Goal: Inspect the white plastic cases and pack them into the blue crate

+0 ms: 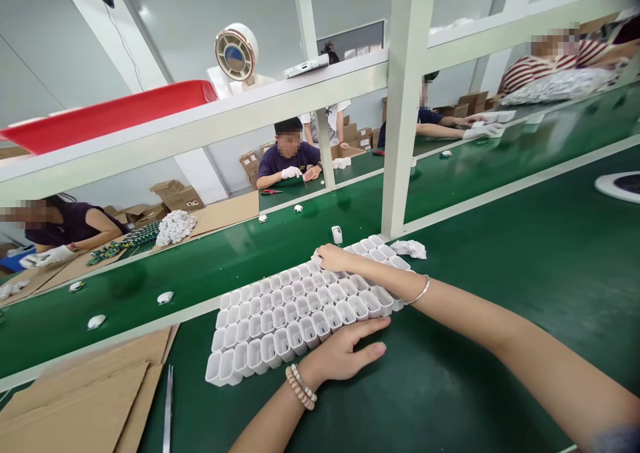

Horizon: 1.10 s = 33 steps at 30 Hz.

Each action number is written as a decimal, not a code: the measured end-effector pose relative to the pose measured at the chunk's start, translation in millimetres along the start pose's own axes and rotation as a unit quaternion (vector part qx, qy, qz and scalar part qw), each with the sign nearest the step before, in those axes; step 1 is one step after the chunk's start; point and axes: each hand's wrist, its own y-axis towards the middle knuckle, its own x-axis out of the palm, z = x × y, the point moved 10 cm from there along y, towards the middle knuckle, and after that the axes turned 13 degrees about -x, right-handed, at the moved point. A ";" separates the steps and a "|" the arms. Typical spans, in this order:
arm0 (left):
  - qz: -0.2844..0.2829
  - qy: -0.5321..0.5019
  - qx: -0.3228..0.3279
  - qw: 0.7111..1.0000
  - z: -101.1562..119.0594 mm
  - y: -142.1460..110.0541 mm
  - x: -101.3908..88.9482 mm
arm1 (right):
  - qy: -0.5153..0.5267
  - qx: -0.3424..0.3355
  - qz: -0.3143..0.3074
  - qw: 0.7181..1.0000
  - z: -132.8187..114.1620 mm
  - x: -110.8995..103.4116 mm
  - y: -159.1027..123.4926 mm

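Observation:
A block of white plastic cups (267, 350), open at the top and set in several tight rows, stands on the green work surface. My left hand (345, 353) rests along the near side of the block, palm down, its thumb and fingers stretched out and holding nothing. Across the rows reaches my right hand (334, 258), its fingers bent at the far row and closed on a white cup (316, 258), most of which they cover. Just beyond, a small white part (337, 234) lies on the conveyor belt. A crumpled white piece (410, 249) sits right of the block.
Cardboard sheets (75, 400) and metal tweezers (169, 406) lie at the left. A green conveyor (210, 263) carries scattered white parts. A frame post (404, 106) rises behind the cups, below a shelf with a red tray (115, 116). Several co-workers sit opposite.

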 end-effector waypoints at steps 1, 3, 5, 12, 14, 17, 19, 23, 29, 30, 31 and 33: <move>0.001 0.001 0.003 1.000 1.1 -0.2 -0.3 | 0.002 0.000 0.000 1.000 0.2 0.3 0.0; 0.002 0.003 0.011 1.000 4.3 -1.0 -0.2 | 0.006 -0.001 0.003 1.000 -0.7 0.3 -0.3; -0.002 0.000 0.017 1.000 8.7 -2.6 1.2 | 0.009 -0.007 0.011 1.000 -3.5 -2.1 -1.3; -0.024 -0.049 0.035 0.998 43.8 -30.0 -0.2 | 0.012 -0.061 0.058 0.996 -31.6 -26.2 -7.2; -0.008 -0.026 0.037 0.999 57.2 -49.8 -10.9 | 0.016 -0.078 0.062 0.995 -43.1 -31.0 -7.6; 0.069 0.020 0.027 0.997 64.9 -90.3 -48.5 | 0.024 -0.095 0.058 0.994 -61.8 -30.4 -3.1; 0.177 0.031 0.000 0.984 52.7 -123.8 -92.4 | 0.032 -0.102 0.052 0.993 -77.3 -27.0 2.6; 0.471 -0.019 -0.102 0.876 -18.8 -213.4 -189.0 | 0.060 -0.130 0.039 0.989 -126.5 -26.8 11.5; 0.490 -0.048 -0.191 0.849 -104.0 -266.8 -214.2 | 0.177 -0.220 0.072 0.957 -206.6 -48.9 11.9; 0.470 -0.048 -0.200 0.858 -107.5 -267.9 -211.3 | 0.208 -0.227 0.078 0.948 -211.1 -51.2 12.4; 0.453 -0.047 -0.207 0.866 -108.0 -269.1 -208.5 | 0.229 -0.228 0.082 0.943 -212.2 -52.7 13.1; 0.425 -0.039 -0.217 0.878 -104.3 -272.5 -203.9 | 0.239 -0.218 0.085 0.942 -205.8 -54.9 14.1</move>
